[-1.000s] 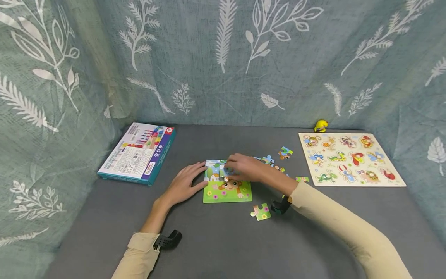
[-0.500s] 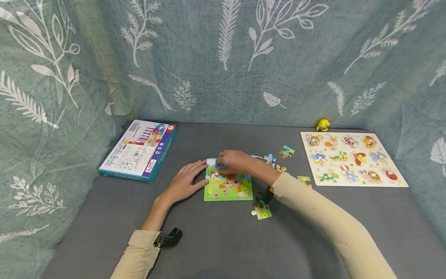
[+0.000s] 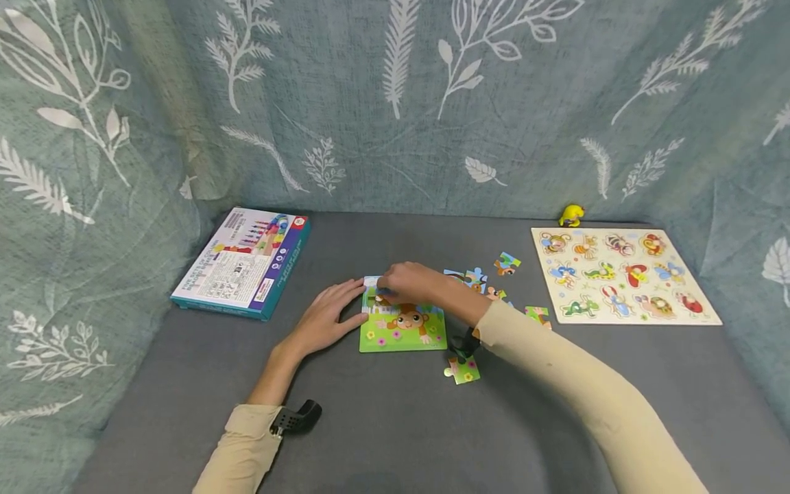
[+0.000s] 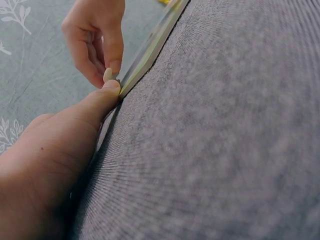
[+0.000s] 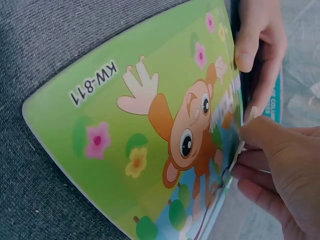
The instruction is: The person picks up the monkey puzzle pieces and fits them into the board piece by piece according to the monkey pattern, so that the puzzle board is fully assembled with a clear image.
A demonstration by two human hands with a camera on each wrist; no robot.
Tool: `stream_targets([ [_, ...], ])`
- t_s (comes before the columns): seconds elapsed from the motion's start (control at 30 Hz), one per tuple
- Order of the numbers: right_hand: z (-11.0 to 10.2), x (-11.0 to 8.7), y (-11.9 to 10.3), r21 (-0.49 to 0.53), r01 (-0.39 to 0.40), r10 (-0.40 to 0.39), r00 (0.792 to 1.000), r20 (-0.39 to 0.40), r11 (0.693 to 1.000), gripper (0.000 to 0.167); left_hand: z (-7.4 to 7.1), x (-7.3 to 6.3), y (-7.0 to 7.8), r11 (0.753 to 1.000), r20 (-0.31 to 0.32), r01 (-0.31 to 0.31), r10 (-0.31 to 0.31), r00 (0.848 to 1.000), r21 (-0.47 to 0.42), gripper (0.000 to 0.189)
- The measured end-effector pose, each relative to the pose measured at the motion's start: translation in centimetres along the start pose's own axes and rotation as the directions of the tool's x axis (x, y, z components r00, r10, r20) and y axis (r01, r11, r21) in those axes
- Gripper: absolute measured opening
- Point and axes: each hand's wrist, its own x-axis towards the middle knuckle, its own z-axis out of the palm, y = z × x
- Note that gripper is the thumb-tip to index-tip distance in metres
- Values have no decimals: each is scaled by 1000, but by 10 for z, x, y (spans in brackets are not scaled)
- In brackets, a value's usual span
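A green puzzle board (image 3: 401, 341) with a printed monkey lies flat on the table. My left hand (image 3: 326, 319) rests at its left edge with fingers extended, thumb touching the rim in the left wrist view. Over the board's upper left part, my right hand (image 3: 407, 283) pinches a thin puzzle piece (image 5: 253, 113) between thumb and fingers. The piece is seen nearly edge-on, tilted against the board, and its picture is mostly hidden. Several loose puzzle pieces (image 3: 475, 278) lie right of the board, partly behind the right forearm. Another loose piece (image 3: 465, 371) lies below the board's lower right corner.
A flat teal-edged box (image 3: 241, 264) lies at the back left. At the right is a wooden insect puzzle board (image 3: 623, 278), with a small yellow toy (image 3: 571, 215) behind it. A patterned curtain (image 3: 358, 103) hangs along the table's back edge.
My right hand has moved left across the board with the puzzle piece, to its upper left part. My left hand has stayed at the board's edge. The view has shifted slightly.
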Motion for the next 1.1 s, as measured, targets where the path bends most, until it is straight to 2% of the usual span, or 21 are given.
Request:
stream_targets([
  [0.2, 3, -4, 3, -33, 21, -22, 999, -38, 999, 19, 0, 3, 2, 1000, 13, -2, 2, 1000, 9, 61],
  [0.47, 6, -7, 10, -47, 85, -92, 981, -168, 995, 16, 0, 5, 2, 1000, -9, 1, -1, 1000, 0, 60],
  [0.7, 10, -5, 9, -7, 80, -80, 989, -122, 997, 19, 0, 1, -1, 1000, 13, 11, -11, 1000, 7, 60],
  [0.9, 11, -6, 8, -69, 80, -88, 989, -121, 994, 21, 0, 1, -1, 1000, 4, 10, -10, 1000, 5, 60],
  [1.1, 9, -7, 4, -74, 43, -50, 994, -93, 996, 25, 0, 1, -2, 1000, 0, 8, -8, 1000, 7, 60],
])
